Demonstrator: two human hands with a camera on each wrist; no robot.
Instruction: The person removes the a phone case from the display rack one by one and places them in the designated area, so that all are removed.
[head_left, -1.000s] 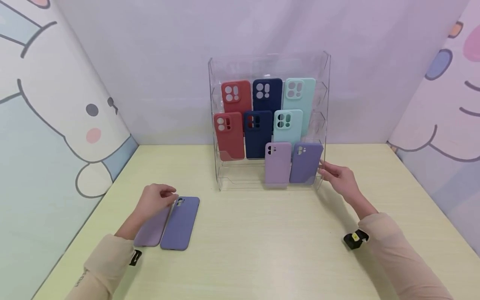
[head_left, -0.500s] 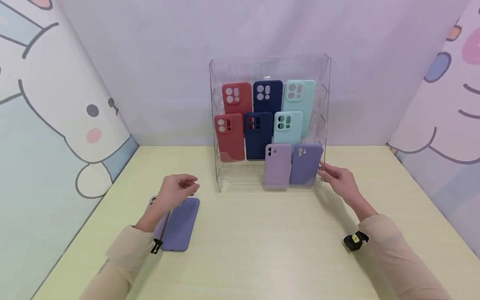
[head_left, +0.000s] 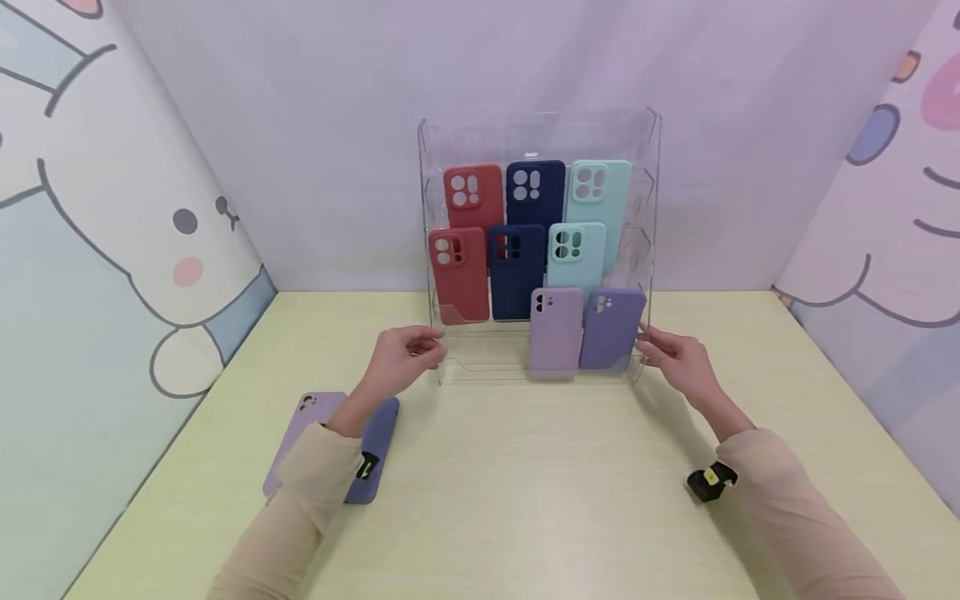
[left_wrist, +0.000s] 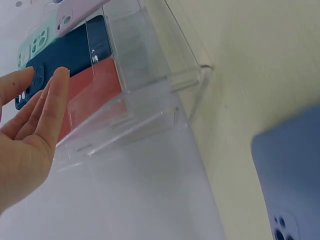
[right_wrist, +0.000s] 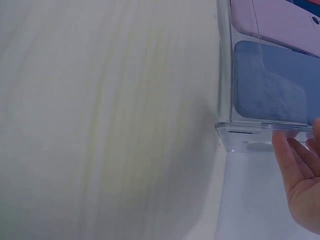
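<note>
A clear display stand (head_left: 487, 372) holds several phone cases. On its bottom tier a light purple case (head_left: 557, 333) leans beside a violet-blue case (head_left: 611, 331). My right hand (head_left: 678, 362) holds the stand's right side panel low down, with thumb and fingertips at the clear plastic. At the lower left of the stand is my left hand (head_left: 401, 358), its fingertips overlapping the left panel. In the left wrist view the fingers (left_wrist: 52, 107) and thumb stand apart with nothing between them. On the table a second light purple case (head_left: 315, 412) and a second violet-blue case (head_left: 381, 437) lie partly under the left sleeve.
Higher tiers of the stand hold red cases (head_left: 459, 287), navy cases (head_left: 517, 287) and mint cases (head_left: 576, 267), in two rows. A pale fabric backdrop (head_left: 337, 167) stands behind, with cartoon-printed panels at both sides of the light wooden table (head_left: 525, 483).
My left hand has moved right and away from the two cases on the table to the stand's left side. The right hand stays where it was.
</note>
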